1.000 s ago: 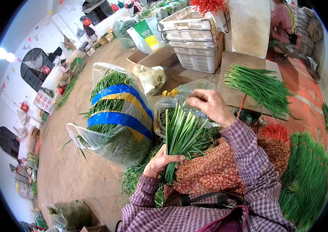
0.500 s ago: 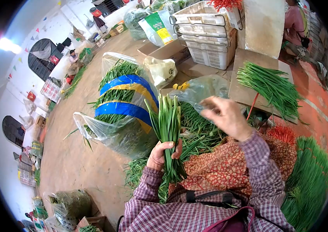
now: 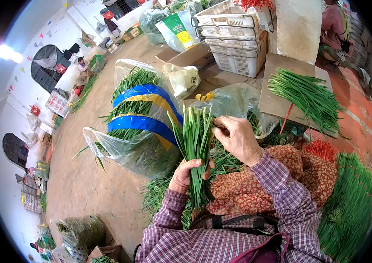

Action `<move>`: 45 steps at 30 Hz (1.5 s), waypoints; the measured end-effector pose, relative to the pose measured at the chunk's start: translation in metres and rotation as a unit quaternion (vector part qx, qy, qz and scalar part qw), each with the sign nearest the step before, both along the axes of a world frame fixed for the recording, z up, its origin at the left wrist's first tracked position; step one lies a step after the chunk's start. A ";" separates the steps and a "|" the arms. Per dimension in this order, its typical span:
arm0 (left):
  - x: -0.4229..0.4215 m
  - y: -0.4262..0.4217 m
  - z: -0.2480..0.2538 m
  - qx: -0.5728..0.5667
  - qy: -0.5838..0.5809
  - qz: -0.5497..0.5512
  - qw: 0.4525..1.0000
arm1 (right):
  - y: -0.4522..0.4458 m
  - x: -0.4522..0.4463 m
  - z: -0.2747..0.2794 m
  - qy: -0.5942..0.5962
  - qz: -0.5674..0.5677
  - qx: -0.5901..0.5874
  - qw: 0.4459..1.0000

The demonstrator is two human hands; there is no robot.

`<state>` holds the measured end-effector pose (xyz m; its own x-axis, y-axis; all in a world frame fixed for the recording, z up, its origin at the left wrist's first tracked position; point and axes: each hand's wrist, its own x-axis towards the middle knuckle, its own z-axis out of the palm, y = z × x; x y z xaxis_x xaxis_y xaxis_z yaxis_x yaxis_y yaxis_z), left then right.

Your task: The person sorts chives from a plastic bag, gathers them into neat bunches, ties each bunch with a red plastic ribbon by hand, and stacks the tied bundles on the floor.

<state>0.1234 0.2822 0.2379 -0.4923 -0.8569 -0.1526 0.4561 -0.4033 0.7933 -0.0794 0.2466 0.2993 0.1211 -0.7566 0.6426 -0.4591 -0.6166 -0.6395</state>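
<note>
My left hand [image 3: 187, 173] is closed around the middle of an upright bunch of garlic chives [image 3: 194, 138], pale cut ends up and green leaves hanging below. At the bunch's upper right edge, my right hand [image 3: 240, 139] has thumb and fingers pinched together. What lies between those fingertips is too small to make out. Beneath both hands are loose green leaves [image 3: 225, 163] and a red floral cloth [image 3: 243, 189] over my lap. Another bunch of chives [image 3: 304, 97] rests on a board [image 3: 278, 65] to the right.
A clear bag of greens with blue and yellow bands [image 3: 142, 125] stands left of my hands. White crates [image 3: 234, 59] are stacked ahead. Red ties [image 3: 319, 152] and tied chives [image 3: 348, 206] lie at the right. A person in pink [image 3: 332, 26] sits at the upper right.
My right hand has moved left and slightly down, from above the plastic bag to the bunch's edge, its fingers closing. My left hand still grips the bunch, whose tops are slightly more spread.
</note>
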 end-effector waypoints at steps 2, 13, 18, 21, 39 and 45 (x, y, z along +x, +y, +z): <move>0.002 -0.001 0.000 -0.004 -0.001 0.006 1.000 | 0.000 -0.003 0.002 0.013 -0.009 0.001 1.000; 0.017 0.000 0.000 -0.020 -0.006 -0.007 1.000 | -0.025 -0.085 0.037 0.058 -0.210 -0.032 0.976; 0.029 -0.005 -0.019 -0.014 0.051 -0.020 0.998 | -0.022 -0.090 -0.002 0.261 -0.154 0.059 0.951; 0.021 -0.005 -0.018 0.000 0.106 -0.052 0.993 | -0.011 -0.055 0.000 0.051 0.023 0.094 0.994; 0.004 -0.004 -0.012 0.002 0.222 -0.094 0.971 | -0.020 -0.066 -0.009 0.053 -0.051 0.042 0.996; -0.015 -0.001 -0.009 0.002 0.218 -0.149 0.965 | -0.021 -0.024 0.011 -0.152 0.181 0.178 0.955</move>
<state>0.1081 0.2808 0.2287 -0.7347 -0.6675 0.1213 0.6092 -0.5704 0.5509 -0.1039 0.2253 0.3102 0.2648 -0.8775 0.3999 -0.0165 -0.4187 -0.9080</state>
